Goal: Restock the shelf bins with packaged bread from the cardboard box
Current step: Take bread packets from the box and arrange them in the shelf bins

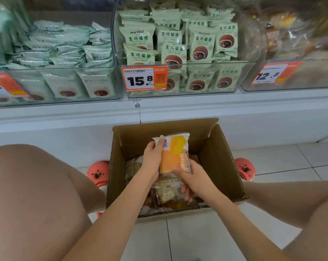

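1. Both hands pinch one bread packet [175, 153] above the cardboard box [221, 162]: left hand [152, 157] at its 9 o'clock edge, right hand [192, 178] at 5 o'clock
2. Step: lifting stock out
3. Next probably calls for raising it toward a matching shelf bin [291, 80], 1 o'clock

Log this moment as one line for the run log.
left hand: holds bread pack | right hand: holds pack | pack: above box | bins: not reached

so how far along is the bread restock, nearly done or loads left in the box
Partly done, by the look of it. The middle bin and left bin hold stacked green packets. In hand: left hand and right hand grip an orange bread packet above the cardboard box. Left: more wrapped bread lies in the box.
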### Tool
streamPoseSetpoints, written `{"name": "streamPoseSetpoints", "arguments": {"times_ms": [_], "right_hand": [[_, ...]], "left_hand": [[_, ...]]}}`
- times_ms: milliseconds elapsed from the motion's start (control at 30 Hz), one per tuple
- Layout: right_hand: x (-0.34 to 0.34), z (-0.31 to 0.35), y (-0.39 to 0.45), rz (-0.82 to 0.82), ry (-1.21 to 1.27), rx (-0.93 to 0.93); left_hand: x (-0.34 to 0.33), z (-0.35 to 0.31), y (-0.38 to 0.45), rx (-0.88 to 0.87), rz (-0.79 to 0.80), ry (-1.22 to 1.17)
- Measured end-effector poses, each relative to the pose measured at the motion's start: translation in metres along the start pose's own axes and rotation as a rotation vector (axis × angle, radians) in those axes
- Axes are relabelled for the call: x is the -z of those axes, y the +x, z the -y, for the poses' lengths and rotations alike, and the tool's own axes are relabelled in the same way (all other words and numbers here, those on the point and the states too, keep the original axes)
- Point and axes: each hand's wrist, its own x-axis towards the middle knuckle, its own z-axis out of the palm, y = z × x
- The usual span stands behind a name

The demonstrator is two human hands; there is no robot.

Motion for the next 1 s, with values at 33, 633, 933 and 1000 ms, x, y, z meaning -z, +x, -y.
{"name": "streamPoseSetpoints", "arguments": {"times_ms": [33, 633, 933, 1000], "right_hand": [[0.001, 0.000, -0.002, 0.007, 0.001, 0.001], [0.055, 0.037, 0.018, -0.413, -0.482, 0.361], [0.072, 0.055, -0.004, -0.468, -0.249, 0.270], [0.078, 0.066, -0.015, -0.269, -0.049, 0.174]], "left_hand": [[-0.001, -0.003, -0.002, -0.011, -0.028, -0.023], [-0.014, -0.022, -0.028, -0.424, 0.447, 0.655], [0.008, -0.064, -0.025, -0.075, 0.728, 0.910], [0.010, -0.083, -0.034, -0.115, 0.733, 0.944]]}}
